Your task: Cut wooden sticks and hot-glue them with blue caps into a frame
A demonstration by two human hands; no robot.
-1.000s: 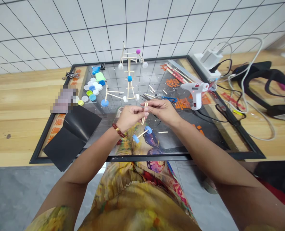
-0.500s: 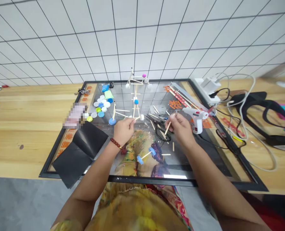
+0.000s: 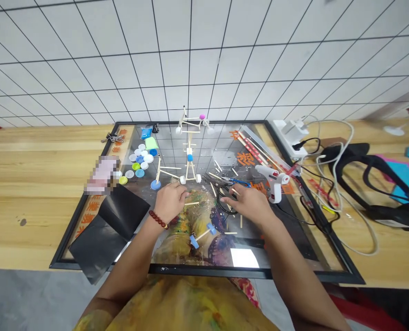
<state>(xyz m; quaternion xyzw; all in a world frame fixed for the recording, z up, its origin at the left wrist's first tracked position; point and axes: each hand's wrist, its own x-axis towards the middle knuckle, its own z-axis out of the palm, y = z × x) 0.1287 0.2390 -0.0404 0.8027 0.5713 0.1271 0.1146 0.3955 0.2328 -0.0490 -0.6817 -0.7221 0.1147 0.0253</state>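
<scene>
My left hand (image 3: 169, 202) is low over the glass with its fingers curled. A short wooden stick (image 3: 192, 203) shows at its fingertips and seems pinched there. My right hand (image 3: 250, 203) hovers by the black-handled scissors (image 3: 221, 195), thumb and forefinger bent around a pale stick end, mostly hidden. Just beyond my left hand stands a frame of glued sticks (image 3: 190, 170) with white wheels and a blue piece. A stick piece with a blue round cap (image 3: 155, 185) is left of it. Nearer me lies a stick axle with blue caps (image 3: 202, 235).
Bottle caps (image 3: 140, 159) lie at the left, near black sheets (image 3: 112, 223). A white glue gun (image 3: 275, 181) stands at the right, with a power strip (image 3: 290, 138) and cables behind it. Loose sticks (image 3: 241, 221) are scattered about.
Both hands have come down and nearer to me, away from the stick frame. The stick in my right hand now shows only its end. The view has tilted up slightly.
</scene>
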